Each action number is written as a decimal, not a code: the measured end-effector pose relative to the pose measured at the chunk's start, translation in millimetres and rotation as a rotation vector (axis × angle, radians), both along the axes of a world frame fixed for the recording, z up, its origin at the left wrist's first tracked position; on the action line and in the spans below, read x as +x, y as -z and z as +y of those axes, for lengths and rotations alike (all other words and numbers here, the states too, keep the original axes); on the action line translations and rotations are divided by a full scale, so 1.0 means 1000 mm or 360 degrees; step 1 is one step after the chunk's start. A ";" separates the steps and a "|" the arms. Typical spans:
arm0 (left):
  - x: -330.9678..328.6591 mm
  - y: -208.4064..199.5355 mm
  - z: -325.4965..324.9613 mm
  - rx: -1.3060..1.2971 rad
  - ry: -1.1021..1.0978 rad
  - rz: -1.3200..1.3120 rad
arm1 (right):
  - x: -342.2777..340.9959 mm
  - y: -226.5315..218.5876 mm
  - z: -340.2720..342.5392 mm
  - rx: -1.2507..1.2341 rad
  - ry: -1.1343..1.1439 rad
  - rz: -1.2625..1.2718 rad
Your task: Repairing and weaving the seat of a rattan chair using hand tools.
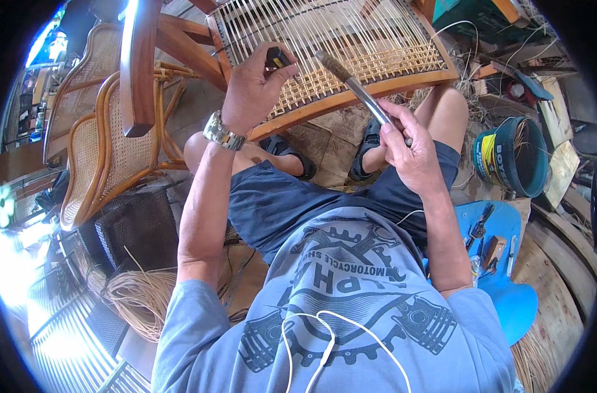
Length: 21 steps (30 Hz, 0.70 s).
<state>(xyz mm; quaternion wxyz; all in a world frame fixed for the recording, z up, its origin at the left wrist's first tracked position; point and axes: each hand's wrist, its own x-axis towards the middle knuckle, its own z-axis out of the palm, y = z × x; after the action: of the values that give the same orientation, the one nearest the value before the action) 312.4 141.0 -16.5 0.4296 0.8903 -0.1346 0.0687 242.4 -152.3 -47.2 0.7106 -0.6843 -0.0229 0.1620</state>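
Before me is a wooden chair frame [351,95] with pale cane strands [298,33] stretched across its seat. A woven cane band [383,64] fills the part nearest me. Raised over the frame's left side, my left hand [256,85] is closed around a small black object [282,57] with a yellow mark; its kind is unclear. My right hand [410,147] grips a slim silver-handled tool [370,101] with a brownish, rough-looking far end. That tool slants up and left over the woven band, and I cannot tell whether it touches the cane.
Cane-backed chairs [115,137] stand at left, with a bundle of loose cane [138,298] below them. To the right are a dark bucket [518,157] with a yellow label and a blue plastic surface [508,295] holding pliers [482,223] and small tools. A white cord [331,344] hangs over my shirt.
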 end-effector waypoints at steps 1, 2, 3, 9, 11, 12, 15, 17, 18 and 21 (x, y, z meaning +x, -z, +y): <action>0.000 0.003 0.000 -0.0007 -0.0011 0.0075 | 0.000 0.000 0.002 0.0001 0.0002 0.0001; 0.001 0.004 0.003 -0.0006 -0.0009 0.0075 | 0.001 0.000 0.005 -0.0075 -0.0024 -0.0057; 0.002 -0.001 0.002 -0.0012 0.0012 0.0086 | 0.002 0.000 0.008 -0.0152 -0.0047 -0.0115; 0.002 0.000 -0.002 0.0081 0.0060 0.0092 | -0.001 -0.001 0.005 -0.0086 -0.0015 -0.0040; 0.004 0.004 -0.003 0.0160 0.0050 0.0148 | -0.001 0.002 0.005 -0.0109 -0.0004 -0.0073; 0.004 0.005 -0.003 0.0112 0.0058 0.0198 | -0.001 0.002 0.005 -0.0141 0.0000 -0.0112; 0.002 0.008 0.002 -0.0010 0.0066 0.0244 | -0.004 -0.001 -0.002 -0.0232 -0.0302 -0.0144; 0.001 0.008 0.002 -0.0080 0.0063 0.0241 | -0.005 -0.006 -0.009 -0.0129 -0.0222 0.0050; -0.001 0.003 -0.002 -0.0097 0.0066 0.0096 | -0.008 -0.008 -0.012 -0.0028 -0.0140 0.0245; -0.009 0.000 -0.007 -0.0051 0.0028 0.0050 | -0.010 -0.008 -0.014 -0.0049 -0.0145 0.0208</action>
<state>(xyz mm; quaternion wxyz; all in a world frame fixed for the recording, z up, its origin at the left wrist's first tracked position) 303.6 133.8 -16.5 0.4465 0.8830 -0.1347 0.0532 232.6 -166.5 -39.2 0.6918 -0.6814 -0.0052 0.2388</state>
